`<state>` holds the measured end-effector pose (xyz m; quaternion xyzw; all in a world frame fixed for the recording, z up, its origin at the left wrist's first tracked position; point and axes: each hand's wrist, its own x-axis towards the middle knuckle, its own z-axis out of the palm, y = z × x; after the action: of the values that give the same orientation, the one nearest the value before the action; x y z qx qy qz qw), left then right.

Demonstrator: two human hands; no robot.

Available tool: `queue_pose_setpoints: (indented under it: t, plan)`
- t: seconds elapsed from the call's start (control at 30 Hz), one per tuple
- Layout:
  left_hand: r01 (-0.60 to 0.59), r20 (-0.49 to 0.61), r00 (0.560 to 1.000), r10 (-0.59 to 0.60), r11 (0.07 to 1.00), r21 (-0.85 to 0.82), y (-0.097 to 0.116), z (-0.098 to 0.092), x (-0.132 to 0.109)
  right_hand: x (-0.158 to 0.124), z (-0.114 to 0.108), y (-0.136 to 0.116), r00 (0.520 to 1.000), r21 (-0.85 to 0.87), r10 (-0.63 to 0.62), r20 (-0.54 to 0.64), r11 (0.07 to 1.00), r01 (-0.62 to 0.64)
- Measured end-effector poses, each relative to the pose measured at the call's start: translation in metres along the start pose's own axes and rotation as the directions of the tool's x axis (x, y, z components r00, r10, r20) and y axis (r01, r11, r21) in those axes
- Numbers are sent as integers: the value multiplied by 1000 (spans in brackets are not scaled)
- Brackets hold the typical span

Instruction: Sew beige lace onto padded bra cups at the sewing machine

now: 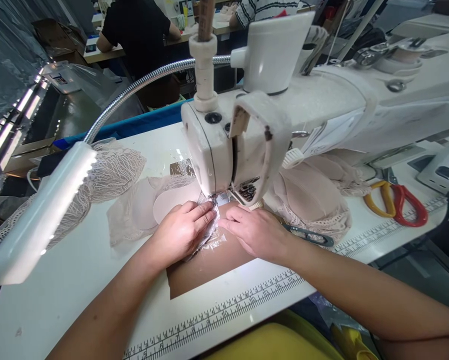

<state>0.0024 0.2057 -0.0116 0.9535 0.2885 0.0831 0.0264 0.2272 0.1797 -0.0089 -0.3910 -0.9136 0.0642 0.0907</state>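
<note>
My left hand lies over the near edge of a pale beige mesh bra piece with a foam cup on it. Its fingers are pressed together on a strip of the fabric, beside the presser foot of the white sewing machine. Just right of the needle, my right hand has its thumb and forefinger drawn together at the strip's right edge. What lies between those fingertips is hidden. Beneath both hands is a brown taped sheet; the needle tip is mostly covered.
A lit lamp on a bendable metal neck reaches over the left side. Lace cups lie behind it, and more beige cups on the right. Scissors, tweezers and a ruler strip are nearby. A person sits beyond.
</note>
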Motion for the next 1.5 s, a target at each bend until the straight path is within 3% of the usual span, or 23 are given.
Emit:
queue_pose_setpoints:
  t: [0.53, 1.03, 1.27, 1.5]
  plan:
    - [53, -26, 998, -53, 998, -15, -7, 1, 2, 11, 3, -1, 990, -126, 141, -13, 982, -141]
    - [124, -41, 992, -123, 992, 26, -8, 1, 2, 9, 3, 3, 990, -52, 139, -24, 989, -140]
    - [194, 42, 979, -198, 977, 86, 2, -13, 2, 7, 2, 3, 989, -1, 138, -54, 990, -138]
    - [306, 219, 924, -312, 950, 65, 26, -40, -3, 6, -1, 5, 986, -23, 165, -25, 986, -165]
